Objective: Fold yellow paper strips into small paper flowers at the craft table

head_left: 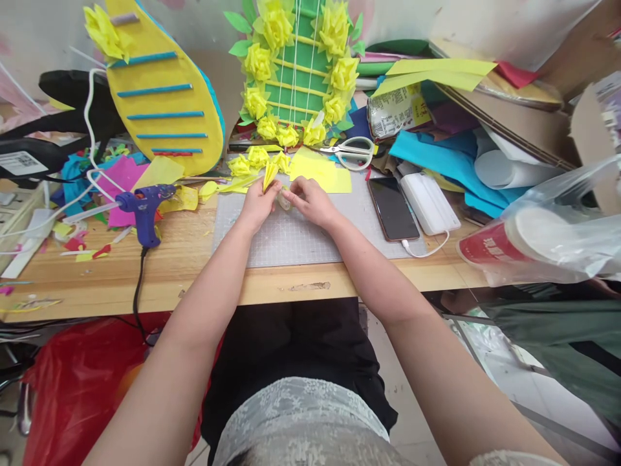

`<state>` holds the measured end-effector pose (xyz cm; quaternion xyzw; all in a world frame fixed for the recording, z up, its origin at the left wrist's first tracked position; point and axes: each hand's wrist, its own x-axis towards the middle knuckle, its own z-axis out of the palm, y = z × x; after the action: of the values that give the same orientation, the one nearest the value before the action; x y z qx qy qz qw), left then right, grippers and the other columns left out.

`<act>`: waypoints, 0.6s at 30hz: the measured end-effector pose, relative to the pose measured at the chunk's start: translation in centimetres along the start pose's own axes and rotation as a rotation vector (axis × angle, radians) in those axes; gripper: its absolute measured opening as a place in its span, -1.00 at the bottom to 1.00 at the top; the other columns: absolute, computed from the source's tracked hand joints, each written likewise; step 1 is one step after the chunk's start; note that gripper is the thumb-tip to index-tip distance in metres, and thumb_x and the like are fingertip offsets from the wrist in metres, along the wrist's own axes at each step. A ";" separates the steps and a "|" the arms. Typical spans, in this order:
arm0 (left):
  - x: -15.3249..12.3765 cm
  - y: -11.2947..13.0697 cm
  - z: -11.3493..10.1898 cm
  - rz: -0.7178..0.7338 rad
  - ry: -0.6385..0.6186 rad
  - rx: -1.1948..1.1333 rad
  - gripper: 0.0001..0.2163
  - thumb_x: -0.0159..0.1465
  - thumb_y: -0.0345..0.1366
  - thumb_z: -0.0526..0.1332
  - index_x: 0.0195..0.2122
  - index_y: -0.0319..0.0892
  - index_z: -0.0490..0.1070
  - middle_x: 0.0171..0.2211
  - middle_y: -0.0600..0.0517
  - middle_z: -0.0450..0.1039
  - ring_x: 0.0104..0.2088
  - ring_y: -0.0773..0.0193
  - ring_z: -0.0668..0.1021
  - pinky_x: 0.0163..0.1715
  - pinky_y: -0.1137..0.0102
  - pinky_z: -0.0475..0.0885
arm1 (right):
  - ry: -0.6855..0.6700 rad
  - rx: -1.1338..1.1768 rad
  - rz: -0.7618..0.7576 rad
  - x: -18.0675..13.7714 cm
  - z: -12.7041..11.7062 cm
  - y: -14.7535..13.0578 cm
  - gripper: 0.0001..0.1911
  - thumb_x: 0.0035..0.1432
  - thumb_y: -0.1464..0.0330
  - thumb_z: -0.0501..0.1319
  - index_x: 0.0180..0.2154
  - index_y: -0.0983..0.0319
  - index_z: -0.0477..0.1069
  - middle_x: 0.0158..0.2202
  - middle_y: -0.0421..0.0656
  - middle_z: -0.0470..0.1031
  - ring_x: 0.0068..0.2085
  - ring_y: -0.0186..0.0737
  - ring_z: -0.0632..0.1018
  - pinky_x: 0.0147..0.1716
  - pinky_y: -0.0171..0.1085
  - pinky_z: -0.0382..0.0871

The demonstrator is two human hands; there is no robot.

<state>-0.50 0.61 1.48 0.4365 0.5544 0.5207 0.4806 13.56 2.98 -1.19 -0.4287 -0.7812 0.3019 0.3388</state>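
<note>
My left hand (259, 206) is closed round a pleated piece of yellow paper (270, 173), whose folded end sticks up past the fingers. Close beside it, my right hand (313, 204) has its fingers bent in a pinch at a small clear roll of tape (283, 203), mostly hidden between the two hands. Both hands are just above the grey cutting mat (291, 249). Behind them lie a flat yellow paper sheet (330, 178) and several yellow paper flowers (257, 157). White-handled scissors (356, 153) rest at the back of the mat.
A purple glue gun (145, 207) stands at left, its cord over the table edge. On the right are a phone (392, 208), a white power bank (429, 202) and a bagged cup (514, 239). A yellow board (162, 97) and a flowered green board (303, 71) lean behind.
</note>
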 end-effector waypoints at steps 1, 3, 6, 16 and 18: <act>0.0 0.0 0.0 0.001 -0.005 -0.008 -0.78 0.24 -0.53 0.15 -0.53 -0.20 0.24 -0.69 0.23 0.13 -0.75 0.55 0.17 -0.75 0.56 0.08 | 0.017 0.076 0.027 0.0 0.1 0.0 -0.54 0.12 -0.10 0.08 -0.34 0.19 0.24 -0.39 -0.18 0.39 -0.31 -0.27 0.38 -0.23 -0.23 0.26; 0.1 -0.2 0.0 0.011 -0.021 -0.026 -0.79 0.22 -0.50 0.19 -0.53 -0.20 0.24 -0.67 0.23 0.14 -0.73 0.54 0.19 -0.74 0.57 0.09 | 0.003 0.246 0.070 0.1 0.4 0.0 -0.48 0.05 -0.13 0.14 -0.22 0.18 0.22 -0.43 -0.25 0.38 -0.39 -0.33 0.38 -0.33 -0.28 0.26; 0.2 -0.3 -0.1 0.020 -0.058 -0.052 -0.80 0.21 -0.44 0.24 -0.53 -0.20 0.25 -0.67 0.22 0.14 -0.71 0.54 0.21 -0.73 0.57 0.10 | -0.085 0.446 0.087 0.1 0.6 -0.3 -0.40 0.00 -0.16 0.16 -0.14 0.16 0.21 -0.52 -0.32 0.34 -0.49 -0.36 0.34 -0.43 -0.32 0.23; 0.7 -0.7 -0.5 0.030 0.012 -0.067 -0.81 0.21 -0.41 0.24 -0.51 -0.19 0.26 -0.67 0.24 0.07 -0.70 0.54 0.16 -0.74 0.59 0.13 | -0.029 0.540 0.221 0.3 0.3 -1.0 -0.72 0.14 0.14 0.18 -0.44 0.19 0.27 -0.57 -0.32 0.25 -0.50 -0.41 0.27 -0.43 -0.34 0.19; 0.6 -0.7 -0.5 0.006 0.014 -0.071 -0.83 0.22 -0.43 0.21 -0.50 -0.19 0.27 -0.67 0.23 0.07 -0.69 0.54 0.16 -0.74 0.60 0.13 | -0.020 0.546 0.229 0.3 0.3 -1.0 -0.74 0.15 0.17 0.17 -0.44 0.19 0.25 -0.56 -0.32 0.26 -0.49 -0.41 0.28 -0.42 -0.34 0.20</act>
<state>-1.03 1.12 0.76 0.4173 0.5376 0.5444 0.4905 12.72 2.79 -0.56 -0.4043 -0.6209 0.5413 0.3975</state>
